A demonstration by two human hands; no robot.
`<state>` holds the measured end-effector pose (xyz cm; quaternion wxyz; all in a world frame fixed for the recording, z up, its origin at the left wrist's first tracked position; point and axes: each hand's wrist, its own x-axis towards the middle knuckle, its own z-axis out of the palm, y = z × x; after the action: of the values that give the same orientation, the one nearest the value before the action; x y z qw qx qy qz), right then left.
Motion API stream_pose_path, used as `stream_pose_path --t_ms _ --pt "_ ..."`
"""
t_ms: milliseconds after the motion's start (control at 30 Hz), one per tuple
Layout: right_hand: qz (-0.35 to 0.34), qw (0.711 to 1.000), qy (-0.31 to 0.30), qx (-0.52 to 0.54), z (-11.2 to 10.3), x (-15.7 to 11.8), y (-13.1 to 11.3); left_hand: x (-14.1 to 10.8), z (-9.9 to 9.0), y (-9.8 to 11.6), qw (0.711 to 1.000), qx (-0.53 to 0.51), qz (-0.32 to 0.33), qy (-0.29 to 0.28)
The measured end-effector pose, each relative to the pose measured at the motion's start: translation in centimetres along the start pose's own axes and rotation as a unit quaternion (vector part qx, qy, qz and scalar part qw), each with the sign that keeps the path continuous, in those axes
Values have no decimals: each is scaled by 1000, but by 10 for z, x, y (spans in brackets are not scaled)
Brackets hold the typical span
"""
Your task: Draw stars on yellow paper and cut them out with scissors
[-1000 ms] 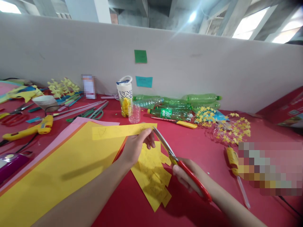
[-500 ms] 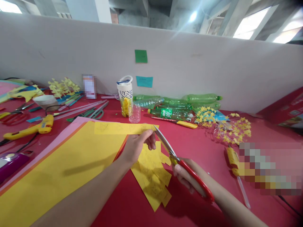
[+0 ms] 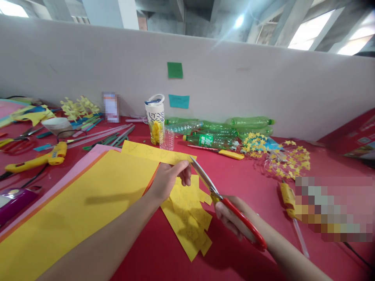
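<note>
A: Head view, the only one. What's held?

B: The yellow strip point(image 3: 152, 153) is pinched between thumb and fingers point(image 3: 185, 179) of the left hand point(image 3: 170, 175), no gap left, close to its right end. It is held up over the desk point(image 3: 143, 253). The scissors point(image 3: 215, 193) are gripped by the right hand point(image 3: 224, 215), fingers curled on the red handles.

A: Blades?

B: Tips are brought up to the strip's right end, just beside the left thumb. Whether paper is caught between them can't be told; the blades are seen too thin.

A: What could go wrong?

B: The thumb could be nicked, being placed so near the tips. A cut could be run crooked: only one end is pinched, so the long left part could be swung or bent. Drawn marks could be missed too, as they are faint and partly covered by the hand.

A: Below?

B: Loose yellow pieces point(image 3: 187, 222) are piled unevenly under the left hand; they could be knocked by a dropped wrist, and a fallen snip could be lost among them, same colour. The yellow sheet point(image 3: 79, 214) is crossed by the left forearm, so it could be creased if leaned on.
</note>
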<state>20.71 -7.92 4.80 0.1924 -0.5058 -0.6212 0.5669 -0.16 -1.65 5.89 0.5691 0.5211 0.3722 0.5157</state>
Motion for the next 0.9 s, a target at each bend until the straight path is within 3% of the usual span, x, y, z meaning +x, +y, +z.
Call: stream_pose_path --t_ms 400,900 --pt "1 1000 8 -1 2 -3 -12 2 -4 3 1000 25 6 -10" --pt "-8 999 26 -28 3 0 -6 2 -5 2 1000 18 0 -8"
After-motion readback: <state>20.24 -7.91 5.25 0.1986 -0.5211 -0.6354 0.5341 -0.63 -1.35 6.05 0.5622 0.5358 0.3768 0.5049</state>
